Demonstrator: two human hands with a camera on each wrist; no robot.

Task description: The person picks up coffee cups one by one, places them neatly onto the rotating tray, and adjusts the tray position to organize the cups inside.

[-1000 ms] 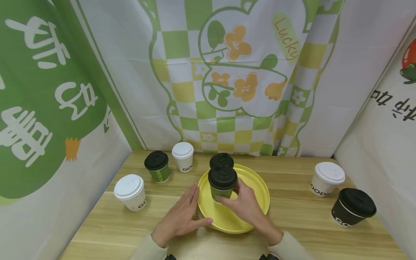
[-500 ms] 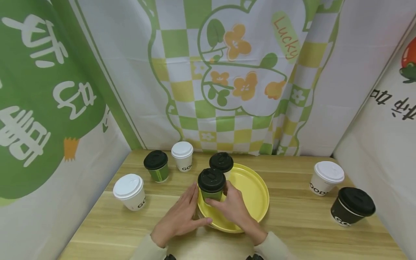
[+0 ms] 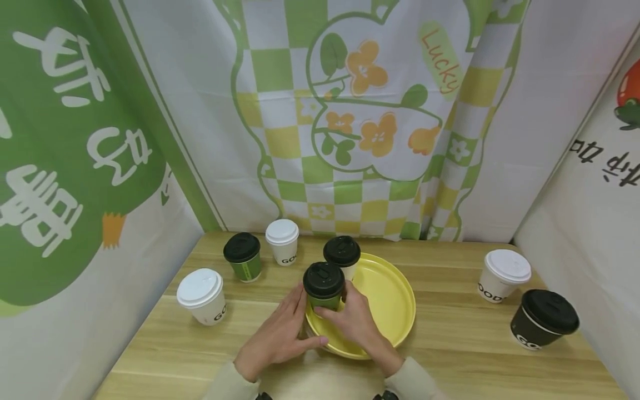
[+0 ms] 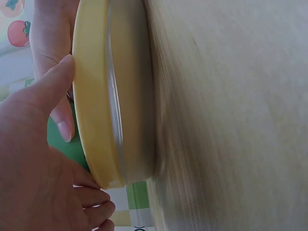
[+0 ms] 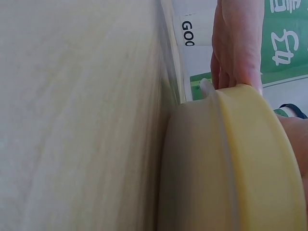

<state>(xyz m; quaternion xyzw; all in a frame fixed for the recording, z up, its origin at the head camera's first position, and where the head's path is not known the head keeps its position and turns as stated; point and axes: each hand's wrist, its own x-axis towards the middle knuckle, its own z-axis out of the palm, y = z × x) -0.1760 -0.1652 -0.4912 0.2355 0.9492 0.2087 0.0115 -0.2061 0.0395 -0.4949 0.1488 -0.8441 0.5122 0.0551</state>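
Cup (image 3: 324, 286) w/ black lid sits at 9 o'clock on yellow plate (image 3: 390, 311) on bench (image 3: 450, 344), right hand (image 3: 352, 322) gripping its green wall, left hand (image 3: 280, 330) flat beside w/ thumb on plate rim; prob. light, thin-walled, crushable, so hold mid-wall gently.

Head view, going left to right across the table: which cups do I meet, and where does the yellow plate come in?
White-lidded cup → black-lidded green cup → small white cup → green cup held by both hands → yellow plate → white cup → black cup. The black-lidded cup at the plate's far-left edge overlaps the held one, so it is omitted.
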